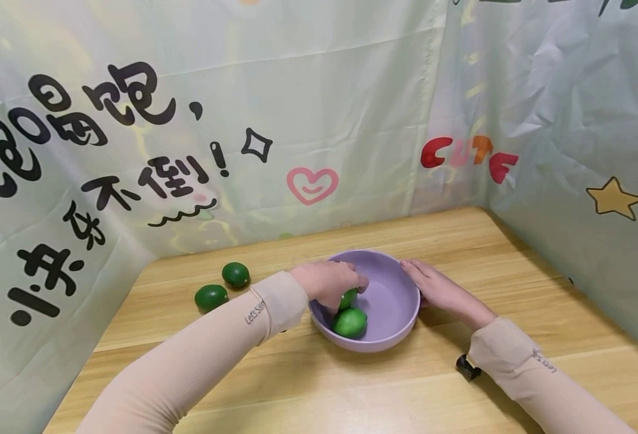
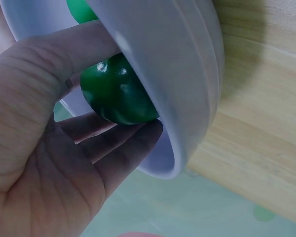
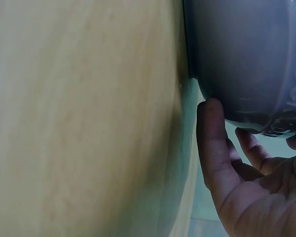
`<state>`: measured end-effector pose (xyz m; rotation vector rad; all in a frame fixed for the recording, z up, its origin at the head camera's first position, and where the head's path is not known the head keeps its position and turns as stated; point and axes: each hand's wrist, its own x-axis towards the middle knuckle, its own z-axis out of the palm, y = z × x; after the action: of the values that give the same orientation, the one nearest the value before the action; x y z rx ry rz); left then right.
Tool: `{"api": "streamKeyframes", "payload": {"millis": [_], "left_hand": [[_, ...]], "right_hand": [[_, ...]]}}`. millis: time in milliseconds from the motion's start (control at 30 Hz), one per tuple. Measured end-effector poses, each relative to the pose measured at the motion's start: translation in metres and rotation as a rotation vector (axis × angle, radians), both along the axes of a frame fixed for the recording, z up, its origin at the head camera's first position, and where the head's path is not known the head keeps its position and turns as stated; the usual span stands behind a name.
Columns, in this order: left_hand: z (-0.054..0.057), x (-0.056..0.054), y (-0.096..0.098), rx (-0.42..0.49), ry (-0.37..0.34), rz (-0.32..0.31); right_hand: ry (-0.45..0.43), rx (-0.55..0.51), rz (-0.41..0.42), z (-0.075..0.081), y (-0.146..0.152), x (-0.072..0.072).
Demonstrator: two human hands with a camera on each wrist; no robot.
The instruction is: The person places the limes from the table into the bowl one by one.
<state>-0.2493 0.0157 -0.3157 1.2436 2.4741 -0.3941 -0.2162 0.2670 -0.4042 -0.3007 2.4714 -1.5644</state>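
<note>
A purple bowl stands on the table. My left hand reaches over its left rim and holds a green lime between thumb and fingers inside the bowl. Another lime lies just below it in the bowl, close to the near rim. On the bowl's right side, my right hand rests against the outside with fairly straight fingers near the rim. In the right wrist view, one digit touches low on the bowl's outer wall.
Two dark green limes, one farther back and one nearer, lie on the wooden table left of the bowl. A printed curtain closes off the back and both sides. A small black object sits at the right sleeve cuff.
</note>
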Motion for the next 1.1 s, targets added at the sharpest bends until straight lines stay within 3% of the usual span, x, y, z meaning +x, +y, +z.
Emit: {"api": "streamKeyframes", "payload": {"millis": [533, 1100], "left_hand": [[-0.0064, -0.0017, -0.0081, -0.012, 0.008, -0.032], [-0.0051, 0.0009, -0.008, -0.008, -0.011, 0.008]], "right_hand": [[0.003, 0.027, -0.005, -0.0004, -0.0009, 0.0003], [0.006, 0.03, -0.001, 0.0001, -0.0005, 0.0001]]}}
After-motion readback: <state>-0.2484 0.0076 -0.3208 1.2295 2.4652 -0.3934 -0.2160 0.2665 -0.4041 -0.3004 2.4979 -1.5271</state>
